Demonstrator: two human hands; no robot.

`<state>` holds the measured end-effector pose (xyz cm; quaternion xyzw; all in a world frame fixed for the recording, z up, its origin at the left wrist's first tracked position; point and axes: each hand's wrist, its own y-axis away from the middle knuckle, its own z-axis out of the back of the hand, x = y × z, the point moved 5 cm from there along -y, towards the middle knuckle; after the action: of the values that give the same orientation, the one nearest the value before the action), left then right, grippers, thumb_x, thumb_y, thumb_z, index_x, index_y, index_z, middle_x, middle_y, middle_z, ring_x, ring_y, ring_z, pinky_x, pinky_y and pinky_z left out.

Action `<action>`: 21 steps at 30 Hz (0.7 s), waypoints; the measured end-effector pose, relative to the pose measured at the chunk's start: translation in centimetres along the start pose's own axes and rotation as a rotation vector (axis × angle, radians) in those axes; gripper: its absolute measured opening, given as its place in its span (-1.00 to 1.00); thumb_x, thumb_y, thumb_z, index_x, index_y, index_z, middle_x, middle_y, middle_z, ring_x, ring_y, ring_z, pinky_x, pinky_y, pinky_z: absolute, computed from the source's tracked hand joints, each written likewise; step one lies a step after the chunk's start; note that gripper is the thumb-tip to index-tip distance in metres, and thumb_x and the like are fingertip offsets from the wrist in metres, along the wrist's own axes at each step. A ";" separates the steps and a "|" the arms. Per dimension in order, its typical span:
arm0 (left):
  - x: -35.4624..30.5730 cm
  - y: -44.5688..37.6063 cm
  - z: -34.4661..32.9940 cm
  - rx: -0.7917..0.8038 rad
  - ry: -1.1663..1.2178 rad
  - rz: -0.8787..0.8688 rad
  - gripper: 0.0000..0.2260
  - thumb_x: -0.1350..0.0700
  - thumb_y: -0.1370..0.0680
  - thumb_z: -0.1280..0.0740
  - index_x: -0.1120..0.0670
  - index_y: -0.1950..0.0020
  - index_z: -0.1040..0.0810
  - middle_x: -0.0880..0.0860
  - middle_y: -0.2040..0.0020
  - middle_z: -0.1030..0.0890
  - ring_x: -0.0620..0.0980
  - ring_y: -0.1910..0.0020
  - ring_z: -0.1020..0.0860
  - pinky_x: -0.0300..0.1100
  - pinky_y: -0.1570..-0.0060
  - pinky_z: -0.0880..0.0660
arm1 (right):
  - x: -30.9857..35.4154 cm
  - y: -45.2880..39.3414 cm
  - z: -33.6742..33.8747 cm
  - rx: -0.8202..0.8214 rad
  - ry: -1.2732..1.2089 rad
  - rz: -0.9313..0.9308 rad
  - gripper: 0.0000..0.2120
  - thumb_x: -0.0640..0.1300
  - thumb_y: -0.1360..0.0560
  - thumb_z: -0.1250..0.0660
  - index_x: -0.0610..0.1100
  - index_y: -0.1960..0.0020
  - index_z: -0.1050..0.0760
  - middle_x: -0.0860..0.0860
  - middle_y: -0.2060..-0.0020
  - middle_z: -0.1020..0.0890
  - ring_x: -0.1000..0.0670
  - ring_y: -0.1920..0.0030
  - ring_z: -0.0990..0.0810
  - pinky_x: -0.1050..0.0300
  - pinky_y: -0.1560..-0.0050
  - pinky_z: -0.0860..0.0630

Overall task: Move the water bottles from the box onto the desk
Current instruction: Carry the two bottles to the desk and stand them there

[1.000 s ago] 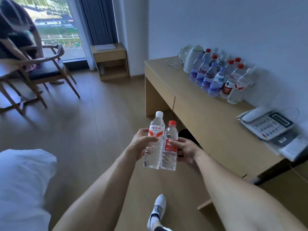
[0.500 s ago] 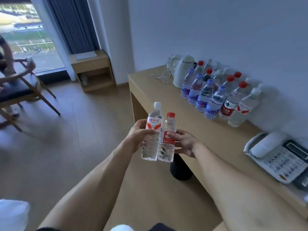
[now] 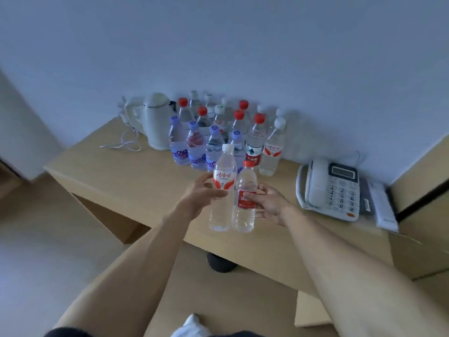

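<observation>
My left hand (image 3: 202, 194) grips a clear bottle with a white cap and a red-and-white label (image 3: 222, 188). My right hand (image 3: 268, 203) grips a shorter clear bottle with a red cap and red label (image 3: 245, 203). Both bottles are upright, side by side and touching, held in the air over the front part of the wooden desk (image 3: 136, 176). Behind them, against the wall, stands a cluster of several water bottles (image 3: 216, 132) with red, white and lilac caps. The box is out of view.
A white electric kettle (image 3: 156, 120) with a loose cord stands left of the cluster. A white desk phone (image 3: 332, 188) lies at the desk's right end, with a booklet beside it. A dark round object (image 3: 221, 262) sits on the floor under the desk.
I have turned and stepped closer to face the desk. Both held bottles now hang over its front part instead of over the floor. The window and chair have left the view.
</observation>
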<state>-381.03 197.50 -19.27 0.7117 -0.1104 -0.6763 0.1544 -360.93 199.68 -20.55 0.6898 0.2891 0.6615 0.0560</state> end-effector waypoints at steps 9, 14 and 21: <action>-2.3 -6.4 -2.8 0.164 -0.243 -0.236 -0.35 0.36 -0.25 -0.62 -0.04 -0.20 -0.46 0.07 -0.05 -0.67 0.02 -0.01 -0.66 -0.12 0.00 -0.59 | 1.2 -0.6 3.3 -0.363 0.175 0.157 -0.55 -0.28 -0.44 -0.51 -0.02 -0.23 -0.44 -0.06 -0.10 -0.68 0.01 -0.12 -0.64 0.14 -0.14 -0.55; -2.2 -7.4 -4.8 0.198 -0.366 -0.342 -0.35 0.26 -0.27 -0.63 -0.05 -0.24 -0.43 -0.03 -0.04 -0.69 -0.11 0.00 -0.65 -0.14 -0.03 -0.54 | 1.5 -0.3 4.7 -0.471 0.255 0.244 -0.54 -0.37 -0.38 -0.53 0.00 -0.12 -0.46 0.06 -0.04 -0.69 0.03 -0.11 -0.64 0.22 -0.07 -0.54; -1.9 -7.5 -6.1 0.245 -0.457 -0.405 -0.34 0.22 -0.31 -0.63 -0.12 -0.25 -0.37 -0.05 -0.06 -0.67 -0.18 -0.03 -0.63 -0.16 -0.02 -0.56 | 0.8 0.0 5.8 -0.560 0.400 0.233 -0.43 -0.26 -0.34 -0.58 0.01 -0.25 -0.44 0.25 0.06 -0.62 0.36 0.06 -0.58 0.43 0.05 -0.48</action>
<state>-375.45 205.62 -20.05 0.5623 -0.0790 -0.8173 -0.0985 -355.46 201.86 -20.55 0.5331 0.0214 0.8387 0.1094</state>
